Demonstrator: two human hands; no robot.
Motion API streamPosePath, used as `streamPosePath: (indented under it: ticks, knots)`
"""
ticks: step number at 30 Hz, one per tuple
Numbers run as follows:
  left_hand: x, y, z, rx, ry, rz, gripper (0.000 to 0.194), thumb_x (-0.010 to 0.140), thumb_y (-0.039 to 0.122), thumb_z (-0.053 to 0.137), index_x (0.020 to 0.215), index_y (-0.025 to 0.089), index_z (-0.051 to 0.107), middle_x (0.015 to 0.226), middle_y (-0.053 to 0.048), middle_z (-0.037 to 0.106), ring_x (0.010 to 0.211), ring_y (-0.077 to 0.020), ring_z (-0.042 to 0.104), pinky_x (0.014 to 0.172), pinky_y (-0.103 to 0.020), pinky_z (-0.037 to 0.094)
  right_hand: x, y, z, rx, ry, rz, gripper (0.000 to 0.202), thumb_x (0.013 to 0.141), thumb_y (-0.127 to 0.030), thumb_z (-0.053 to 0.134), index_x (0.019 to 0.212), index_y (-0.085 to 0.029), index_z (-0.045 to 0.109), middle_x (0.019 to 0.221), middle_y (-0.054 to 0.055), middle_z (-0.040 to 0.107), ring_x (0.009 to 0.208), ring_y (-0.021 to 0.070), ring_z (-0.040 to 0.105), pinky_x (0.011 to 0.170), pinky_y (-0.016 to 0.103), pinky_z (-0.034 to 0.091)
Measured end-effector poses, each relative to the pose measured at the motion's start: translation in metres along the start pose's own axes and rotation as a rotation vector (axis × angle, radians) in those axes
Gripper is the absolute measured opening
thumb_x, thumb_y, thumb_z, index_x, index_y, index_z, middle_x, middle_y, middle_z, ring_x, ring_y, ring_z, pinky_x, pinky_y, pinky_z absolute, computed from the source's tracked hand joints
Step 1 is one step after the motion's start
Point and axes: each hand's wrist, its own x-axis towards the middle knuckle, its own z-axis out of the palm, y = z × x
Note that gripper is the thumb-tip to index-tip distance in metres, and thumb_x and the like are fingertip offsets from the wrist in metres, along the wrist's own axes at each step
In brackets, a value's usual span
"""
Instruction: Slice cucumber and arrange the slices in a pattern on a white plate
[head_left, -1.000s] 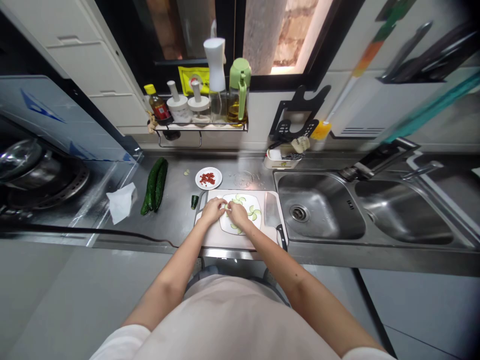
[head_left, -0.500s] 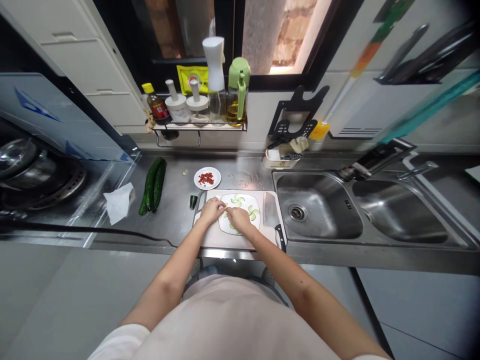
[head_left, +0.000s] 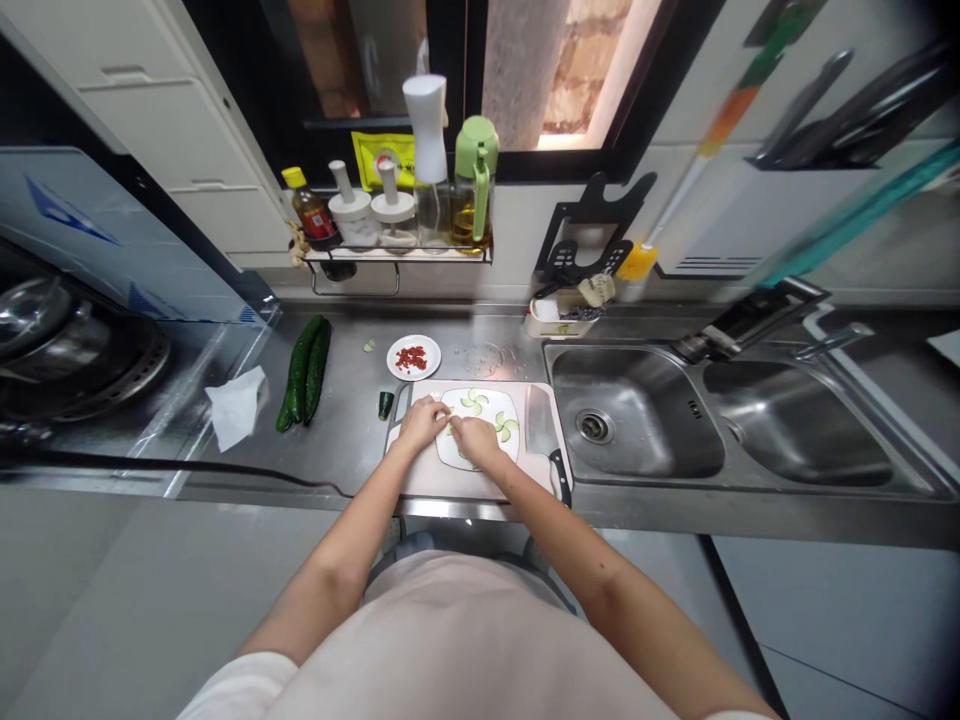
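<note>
Right hand (head_left: 477,441) edged bodyward; green slices (head_left: 507,428) lie beside its grip, pinch unclear.

A white paper towel (head_left: 235,408) lies well to the left of the fingers (head_left: 441,408), and farther left stands a metal pot (head_left: 64,345). Beyond the fingers and higher up, a wire rack (head_left: 397,256) holds a yellow-capped bottle (head_left: 309,210), two white-lidded jars (head_left: 354,214), a white-topped bottle (head_left: 427,130) and a green-topped oil jug (head_left: 474,185); a yellow packet (head_left: 371,160) shows behind these. Ahead and right of the fingers sits a white caddy (head_left: 551,328), with a yellow-headed brush (head_left: 637,260) above. Farther right lies a double steel sink (head_left: 645,435) with a faucet (head_left: 757,318) at its back edge.
</note>
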Motion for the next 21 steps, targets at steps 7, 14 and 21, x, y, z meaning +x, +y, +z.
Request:
streamPosePath:
  ticks: [7,14,21]
  knots:
    - [0.0001,0.0005,-0.0005,-0.011,-0.003,0.003,0.022,0.080,0.029,0.058,0.095,0.023,0.072,0.082,-0.005,0.058,0.085,-0.0188,0.054,0.070,-0.026,0.040,0.0007,-0.0002,0.0001,0.000,0.019,-0.002,0.033,0.096,-0.030,0.033,0.122,-0.022,0.052,0.103,0.011,0.067,0.095,0.0217,0.062,0.077,0.030,0.041]
    - [-0.0010,-0.0002,0.0010,-0.021,0.004,-0.003,0.020,0.080,0.030,0.059,0.094,0.023,0.071,0.084,-0.005,0.058,0.085,-0.0189,0.054,0.073,-0.027,0.040,-0.0005,-0.0015,-0.0003,0.004,0.002,0.011,0.034,0.097,-0.031,0.031,0.122,-0.021,0.051,0.104,0.011,0.067,0.095,0.0209,0.062,0.076,0.029,0.040]
    - [-0.0014,0.0015,0.0012,-0.020,0.017,-0.008,0.019,0.079,0.028,0.059,0.093,0.023,0.071,0.082,-0.005,0.058,0.084,-0.0186,0.055,0.072,-0.026,0.040,-0.0014,-0.0025,-0.0009,0.016,0.008,0.010,0.034,0.097,-0.031,0.030,0.120,-0.020,0.052,0.103,0.011,0.067,0.095,0.0209,0.062,0.076,0.029,0.040]
